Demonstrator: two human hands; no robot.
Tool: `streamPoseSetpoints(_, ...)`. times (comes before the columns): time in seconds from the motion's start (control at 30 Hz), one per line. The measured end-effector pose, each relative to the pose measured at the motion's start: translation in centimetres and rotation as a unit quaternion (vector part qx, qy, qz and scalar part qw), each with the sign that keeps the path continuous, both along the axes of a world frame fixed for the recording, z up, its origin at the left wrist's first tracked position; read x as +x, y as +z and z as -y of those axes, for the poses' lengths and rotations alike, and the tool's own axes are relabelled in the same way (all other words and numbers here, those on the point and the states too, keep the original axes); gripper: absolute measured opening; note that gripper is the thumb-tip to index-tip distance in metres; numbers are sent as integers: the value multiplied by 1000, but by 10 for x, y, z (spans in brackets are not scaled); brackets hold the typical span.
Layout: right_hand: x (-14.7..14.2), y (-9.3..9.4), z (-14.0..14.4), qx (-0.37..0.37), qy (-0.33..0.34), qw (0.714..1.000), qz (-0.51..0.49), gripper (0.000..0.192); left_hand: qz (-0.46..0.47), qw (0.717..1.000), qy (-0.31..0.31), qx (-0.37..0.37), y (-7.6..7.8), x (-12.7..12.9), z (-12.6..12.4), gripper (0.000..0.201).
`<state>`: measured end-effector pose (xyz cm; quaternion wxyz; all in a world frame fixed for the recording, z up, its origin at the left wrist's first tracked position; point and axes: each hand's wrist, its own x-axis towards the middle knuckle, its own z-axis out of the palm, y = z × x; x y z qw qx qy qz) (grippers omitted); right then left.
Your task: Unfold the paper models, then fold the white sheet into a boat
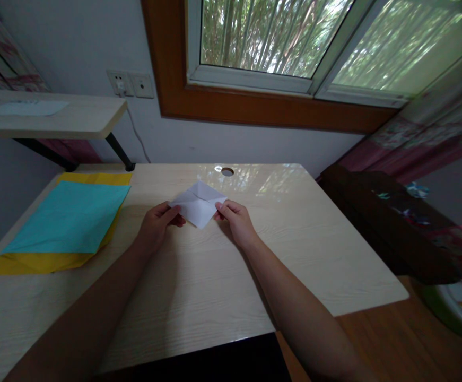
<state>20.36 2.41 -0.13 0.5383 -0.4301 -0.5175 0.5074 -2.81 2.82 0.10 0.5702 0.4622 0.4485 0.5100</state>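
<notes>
A pale wooden desk (199, 286) is shown from above, its far edge set against the wall below a window (278, 42) and its right edge ending beside a dark upholstered seat (393, 223). A round cable hole (227, 171) is seen near the far edge. Bare desktop is left on the near side and to the right of the hands; the left portion is taken up by a teal paper sheet (69, 217) laid over a yellow paper sheet (43, 261). A folded white paper (199, 204) is held at the desk's middle, just short of the cable hole. It is turned like a diamond: one corner is pointed toward the person, the opposite corner toward the window, and the long axis is run left to right between the hands, with a crease seen across it. The left hand (157, 225) is pinched on the paper's left corner, the right hand (236, 220) on its right corner; both are closed on it, thumbs uppermost. Both forearms are extended forward over the desk and converge toward the paper, wrists low near the surface.
</notes>
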Motion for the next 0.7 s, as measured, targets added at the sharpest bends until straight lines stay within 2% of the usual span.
streamPoseSetpoints(0.33, -1, -1, 0, -17, 19, 999, -28, 38, 18, 999, 4, 29, -1, -5, -1, 22)
streamPoseSetpoints(0.57, -2, -3, 0, -33, 53, 997, -33, 35, 12, 1000, 7, 13, -7, -4, -5, 26)
streamPoseSetpoints(0.7, -3, -4, 1, -48, 90, 994, -37, 34, 8, 1000, -16, -6, -10, -3, -4, 31)
